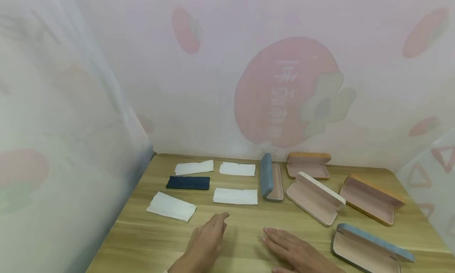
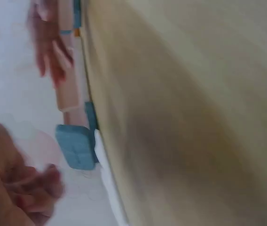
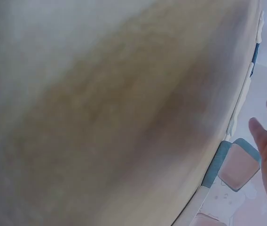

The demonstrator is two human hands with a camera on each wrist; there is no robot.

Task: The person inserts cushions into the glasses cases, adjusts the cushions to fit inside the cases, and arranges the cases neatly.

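Observation:
My left hand (image 1: 207,241) hovers over the wooden table (image 1: 245,233), holding nothing, its fingers loosely bent. Nearest to it lie a folded white cloth (image 1: 171,206) on the left and another white cloth (image 1: 235,196) just beyond. To the right my right hand (image 1: 295,249) has straight fingers and nothing in its grasp. Beside it stands a blue glasses case (image 1: 366,251) with its lid up. Farther back are an open white glasses case (image 1: 314,202) and an upright-lidded blue-grey case (image 1: 277,184). In the left wrist view, the left fingers (image 2: 44,193) look blurred.
A dark navy cloth (image 1: 188,183) lies among the white cloths, with two more white cloths (image 1: 194,167) (image 1: 237,169) behind. Open orange-brown glasses cases (image 1: 308,171) (image 1: 369,202) stand at the back right. A printed curtain (image 1: 213,87) hangs along the table's rear edge.

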